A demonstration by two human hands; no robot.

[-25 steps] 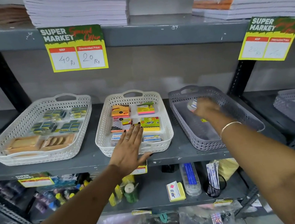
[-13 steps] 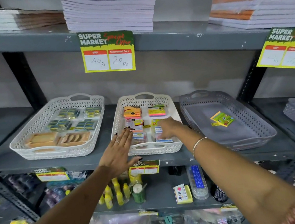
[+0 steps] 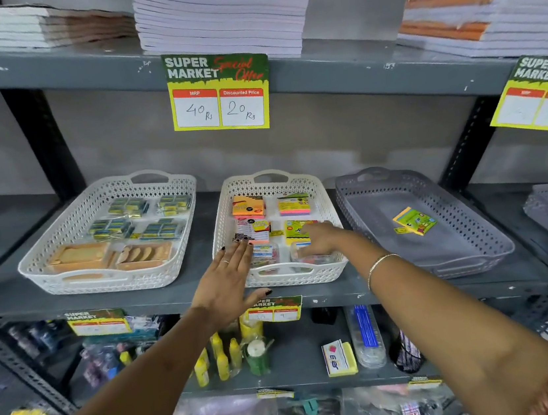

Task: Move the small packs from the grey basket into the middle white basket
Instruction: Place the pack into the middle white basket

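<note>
1. The middle white basket (image 3: 228, 213) sits on the grey shelf (image 3: 180, 296) between another white basket (image 3: 71, 228) to its left and the grey basket (image 3: 475, 227) to its right.
2. The right hand (image 3: 318, 240) reaches into the near right part of the middle white basket, palm down over a clear small pack (image 3: 310, 258); its fingers curl on the pack, but whether the grip is closed on it cannot be told.
3. The left hand (image 3: 228, 282) lies flat with fingers spread, holding nothing, across the near left rim of the same basket, fingertips just inside.
4. One yellow-green small pack (image 3: 415, 221) lies on the floor of the grey basket, near its middle, well apart from both hands.
5. In the middle basket, an orange pack (image 3: 248, 206) and a pink-and-green pack (image 3: 293, 205) lie at the far end, with more packs nearer.
6. A price tag (image 3: 218, 91) on the shelf edge above reads 40 Rs and 20 Rs.
</note>
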